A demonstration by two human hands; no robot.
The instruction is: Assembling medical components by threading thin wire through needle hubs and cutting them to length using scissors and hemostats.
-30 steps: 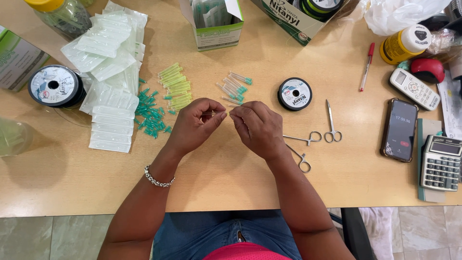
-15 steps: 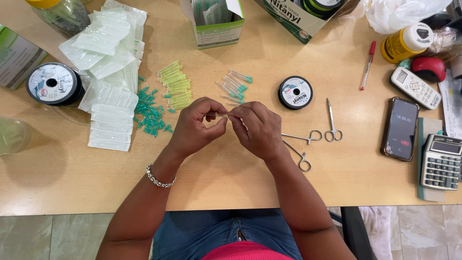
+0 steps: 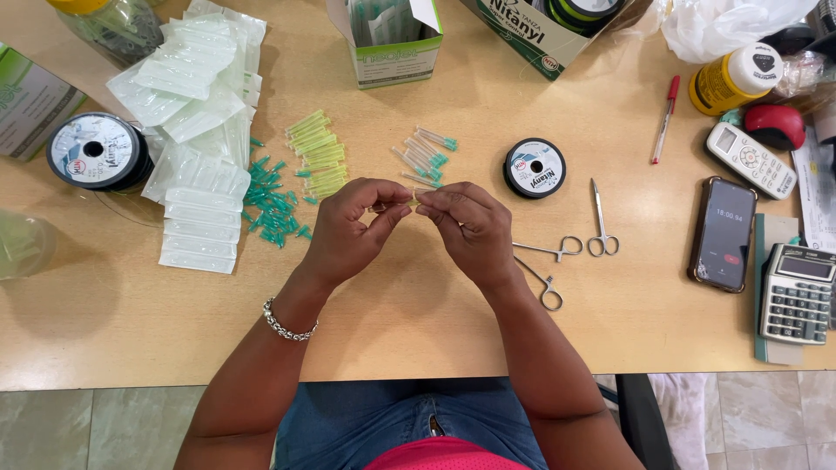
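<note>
A small, pale needle piece (image 3: 411, 200) is pinched between the two hands, just above the table (image 3: 409, 331) near its middle. It is too small to make out clearly; only a thin light sliver shows between the fingertips. The left hand (image 3: 348, 228) has thumb and forefinger closed narrowly on its left end, the other fingers curled in. The right hand (image 3: 470, 228) does the same on the other end, fingertips meeting the left hand's almost tip to tip. A chain bracelet (image 3: 287, 322) sits on the left wrist.

Just beyond the hands lie a few capped needles (image 3: 427, 150) with teal ends, loosely fanned. To their left is a row of yellow-green caps (image 3: 315, 152), and left again a scatter of teal caps (image 3: 274, 202) beside a heap of clear wrappers (image 3: 196, 122). A spool (image 3: 94, 150) of line lies further left, near the table edge.

To the right of the hands, a smaller spool (image 3: 535, 167) lies flat. Forceps (image 3: 544, 265) lie just beside the right wrist, and small scissors (image 3: 601, 222) point away from the person. Further right are a red pen (image 3: 667, 117), a phone (image 3: 723, 233) with its screen lit, a white remote (image 3: 751, 159), a calculator (image 3: 797, 294) and a yellow bottle (image 3: 731, 80). An open green-and-white box (image 3: 387, 39) stands at the far edge.
</note>
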